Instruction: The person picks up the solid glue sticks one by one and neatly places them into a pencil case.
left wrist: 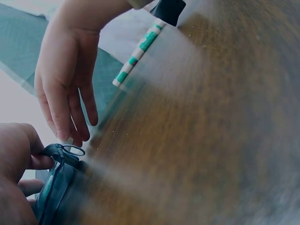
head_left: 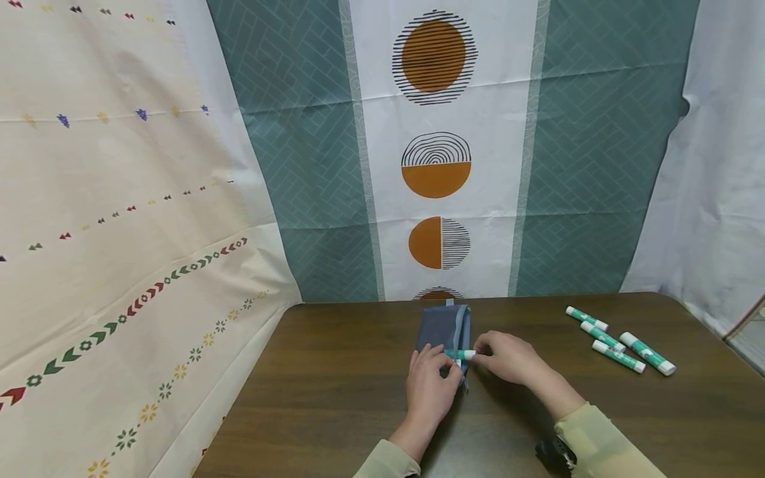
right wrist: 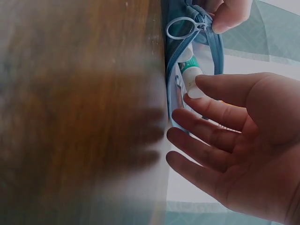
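A blue-grey zippered pouch [head_left: 435,325] lies on the table with its opening toward the right. My left hand [head_left: 431,385] holds the pouch's near edge by the zipper, where a ring pull [right wrist: 182,18] hangs in the right wrist view. My right hand [head_left: 508,358] pinches the white end of a green-and-white glue stick [right wrist: 192,79] between thumb and index finger, the other fingers spread. This glue stick sits partly inside the pouch's mouth, its far end hidden. Another white rounded end [right wrist: 186,54] shows behind it inside the pouch.
Several more green-and-white glue sticks [head_left: 648,354] lie grouped on the right of the brown wooden table [head_left: 335,398]. A patterned cloth [head_left: 299,166] hangs behind the table's far edge, and a cream cloth [head_left: 149,265] hangs at the left.
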Demonstrator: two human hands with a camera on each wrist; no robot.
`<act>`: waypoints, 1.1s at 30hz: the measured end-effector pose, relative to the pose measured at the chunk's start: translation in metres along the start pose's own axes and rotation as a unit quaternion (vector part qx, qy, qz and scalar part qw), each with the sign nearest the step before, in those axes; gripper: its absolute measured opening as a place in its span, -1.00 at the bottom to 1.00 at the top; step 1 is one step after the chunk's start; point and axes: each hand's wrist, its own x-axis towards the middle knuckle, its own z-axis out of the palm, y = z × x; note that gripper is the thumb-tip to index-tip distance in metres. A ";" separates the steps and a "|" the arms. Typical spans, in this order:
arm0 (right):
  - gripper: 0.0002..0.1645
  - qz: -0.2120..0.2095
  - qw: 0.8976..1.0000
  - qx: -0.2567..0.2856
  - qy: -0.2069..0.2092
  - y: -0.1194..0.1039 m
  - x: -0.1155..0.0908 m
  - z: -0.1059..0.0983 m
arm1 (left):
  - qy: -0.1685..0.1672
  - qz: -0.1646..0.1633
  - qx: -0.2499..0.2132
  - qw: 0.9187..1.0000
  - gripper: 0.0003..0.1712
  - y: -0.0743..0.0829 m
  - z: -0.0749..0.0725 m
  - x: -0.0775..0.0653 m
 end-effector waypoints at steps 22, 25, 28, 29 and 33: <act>-0.82 -0.015 1.000 -0.011 0.001 -0.006 0.005 0.008 | 0.006 0.011 -0.001 1.000 -0.83 0.000 0.002 -0.001; -0.82 -0.017 1.000 -0.010 -0.001 -0.006 0.006 0.009 | 0.005 0.010 -0.003 1.000 -0.83 0.001 0.002 0.000; -0.83 -0.022 1.000 -0.008 -0.002 -0.006 0.008 0.010 | 0.003 0.005 -0.005 1.000 -0.82 0.001 0.001 -0.001; -0.83 -0.023 1.000 -0.007 -0.002 -0.007 0.008 0.010 | 0.003 0.004 -0.006 1.000 -0.82 0.001 0.001 -0.001; -0.83 -0.025 1.000 -0.005 -0.003 -0.007 0.010 0.012 | 0.000 0.001 -0.007 1.000 -0.81 0.001 0.001 0.000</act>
